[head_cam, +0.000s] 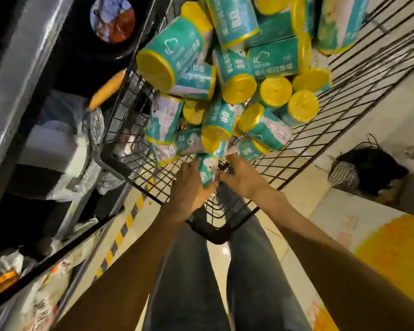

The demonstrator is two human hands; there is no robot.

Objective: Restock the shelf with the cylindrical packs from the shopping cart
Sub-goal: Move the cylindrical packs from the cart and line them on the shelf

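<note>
A black wire shopping cart (pixel 120 130) in front of me holds several teal cylindrical packs (pixel 177 56) with yellow ends, piled loosely. At the cart's near end one teal-and-white pack (pixel 207 170) stands between my hands. My left hand (pixel 189 187) wraps its left side and bottom. My right hand (pixel 242 175) presses against its right side, fingers curled over the cart's rim. The shelf (pixel 34 68) runs along the left, dark, with a metal edge.
Bagged goods and a white container (pixel 55 144) fill the left shelf, with an orange item (pixel 108 89) poking out. Lower shelf packets (pixel 41 295) sit at bottom left. A black wire basket (pixel 366 170) stands on the floor at right, beside a yellow floor graphic (pixel 392 249). My legs are below the cart.
</note>
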